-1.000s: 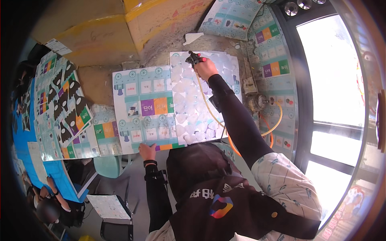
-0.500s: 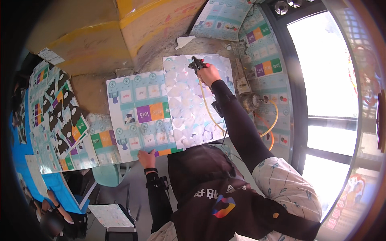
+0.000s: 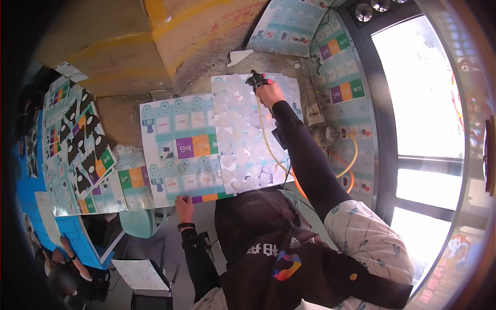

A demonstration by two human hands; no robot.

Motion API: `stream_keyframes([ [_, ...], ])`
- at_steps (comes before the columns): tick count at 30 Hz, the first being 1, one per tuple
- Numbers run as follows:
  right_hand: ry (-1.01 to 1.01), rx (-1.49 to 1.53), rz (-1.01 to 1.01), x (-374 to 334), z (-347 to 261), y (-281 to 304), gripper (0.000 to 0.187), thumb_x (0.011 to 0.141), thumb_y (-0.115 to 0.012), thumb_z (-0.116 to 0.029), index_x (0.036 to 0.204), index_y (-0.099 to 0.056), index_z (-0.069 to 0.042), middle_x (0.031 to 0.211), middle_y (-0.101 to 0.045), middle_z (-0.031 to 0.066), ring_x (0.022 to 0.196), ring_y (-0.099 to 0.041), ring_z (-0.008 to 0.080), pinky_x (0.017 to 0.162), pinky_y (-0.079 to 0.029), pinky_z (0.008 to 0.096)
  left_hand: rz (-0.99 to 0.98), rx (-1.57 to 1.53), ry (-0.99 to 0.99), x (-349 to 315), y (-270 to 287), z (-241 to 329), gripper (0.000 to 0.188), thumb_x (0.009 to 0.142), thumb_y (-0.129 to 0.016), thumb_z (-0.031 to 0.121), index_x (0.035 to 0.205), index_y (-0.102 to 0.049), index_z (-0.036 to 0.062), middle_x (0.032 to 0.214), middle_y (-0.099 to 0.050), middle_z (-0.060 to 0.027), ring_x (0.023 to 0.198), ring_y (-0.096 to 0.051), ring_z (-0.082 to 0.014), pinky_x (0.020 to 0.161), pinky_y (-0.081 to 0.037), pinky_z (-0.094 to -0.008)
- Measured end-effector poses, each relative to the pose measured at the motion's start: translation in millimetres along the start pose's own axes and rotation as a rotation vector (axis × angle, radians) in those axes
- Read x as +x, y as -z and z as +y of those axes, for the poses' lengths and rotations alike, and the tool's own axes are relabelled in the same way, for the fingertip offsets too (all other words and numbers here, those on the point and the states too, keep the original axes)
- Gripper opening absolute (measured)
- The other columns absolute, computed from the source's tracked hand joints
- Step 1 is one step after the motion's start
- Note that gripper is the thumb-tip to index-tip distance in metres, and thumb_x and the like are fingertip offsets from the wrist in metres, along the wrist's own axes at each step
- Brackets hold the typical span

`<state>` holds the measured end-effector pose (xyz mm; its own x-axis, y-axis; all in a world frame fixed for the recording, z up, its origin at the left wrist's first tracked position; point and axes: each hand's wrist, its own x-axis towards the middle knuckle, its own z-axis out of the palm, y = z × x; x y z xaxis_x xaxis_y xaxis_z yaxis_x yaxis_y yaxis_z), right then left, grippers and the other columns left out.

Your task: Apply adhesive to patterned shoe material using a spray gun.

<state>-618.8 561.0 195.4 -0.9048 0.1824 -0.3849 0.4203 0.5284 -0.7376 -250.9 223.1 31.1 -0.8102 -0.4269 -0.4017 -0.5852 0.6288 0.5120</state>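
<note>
My right hand [image 3: 270, 95] is wrapped round a dark spray gun [image 3: 257, 81], its yellow hose [image 3: 263, 129] trailing back toward me. The gun is over the far part of a white printed sheet [image 3: 289, 85]. Many pale, petal-like translucent pieces [image 3: 243, 134] lie close together across that sheet. To its left is another printed sheet [image 3: 170, 139] with train pictures and purple, orange and green blocks. At that sheet's near edge my left hand [image 3: 184, 209] is closed, fingertips pinching the border. Its fingers are partly hidden.
Large cardboard [image 3: 113, 62] stands behind the work surface. A stack of black-and-white cutouts [image 3: 85, 139] lies at left. A metal fitting [image 3: 324, 135] with hoses sits at right, near a bright window [image 3: 418, 82]. A stool [image 3: 137, 225] and another person [image 3: 67, 274] are at lower left.
My left hand has shifted slightly left and down along the sheet's near edge. My right hand with the spray gun has moved a little to the right. The view has shifted slightly.
</note>
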Motion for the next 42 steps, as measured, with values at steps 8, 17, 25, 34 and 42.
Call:
stream_keyframes([
  [8,0.029,-0.115,-0.057,16,5,20,0.016,0.071,-0.057,-0.015,0.065,-0.060,0.000,0.056,-0.058,0.0125,0.046,-0.058,0.0232,0.046,-0.045,0.0357,-0.017,-0.124,0.027,-47,9,-6,0.023,0.083,-0.060,0.021,0.087,-0.053,0.0000,0.076,-0.059,-0.0118,0.070,-0.059,-0.0247,0.065,-0.046,-0.0363],
  [17,-0.089,0.006,-0.126,12,20,47,0.014,0.069,-0.056,-0.012,0.062,-0.059,0.000,0.051,-0.054,0.0111,0.042,-0.054,0.0210,0.039,-0.038,0.0332,-0.272,-0.415,0.438,-101,-70,-94,0.018,0.080,-0.062,0.021,0.080,-0.055,0.0044,0.065,-0.058,-0.0087,0.058,-0.058,-0.0209,0.055,-0.047,-0.0340],
  [25,-0.049,-0.011,-0.179,4,28,59,0.015,0.070,-0.056,-0.012,0.063,-0.059,0.000,0.052,-0.054,0.0104,0.042,-0.053,0.0204,0.040,-0.038,0.0348,-0.694,-0.608,0.367,-141,-111,-129,0.011,0.074,-0.057,0.012,0.066,-0.050,0.0082,0.056,-0.049,-0.0043,0.047,-0.050,-0.0158,0.040,-0.039,-0.0291],
  [34,-0.088,-0.065,-0.173,-9,33,55,0.016,0.070,-0.057,-0.014,0.065,-0.060,0.002,0.056,-0.056,0.0130,0.043,-0.054,0.0235,0.041,-0.039,0.0349,-0.449,-0.520,0.229,-130,-110,-145,0.017,0.084,-0.049,0.013,0.071,-0.051,0.0032,0.058,-0.050,-0.0049,0.049,-0.051,-0.0143,0.043,-0.042,-0.0289],
  [42,-0.080,0.043,-0.183,-34,49,52,0.011,0.067,-0.056,-0.007,0.061,-0.054,0.002,0.051,-0.050,0.0094,0.038,-0.046,0.0177,0.034,-0.033,0.0306,-0.291,-0.629,0.537,-124,-85,-90,0.026,0.084,-0.054,0.019,0.094,-0.056,-0.0045,0.069,-0.060,-0.0103,0.054,-0.056,-0.0160,0.048,-0.047,-0.0294],
])
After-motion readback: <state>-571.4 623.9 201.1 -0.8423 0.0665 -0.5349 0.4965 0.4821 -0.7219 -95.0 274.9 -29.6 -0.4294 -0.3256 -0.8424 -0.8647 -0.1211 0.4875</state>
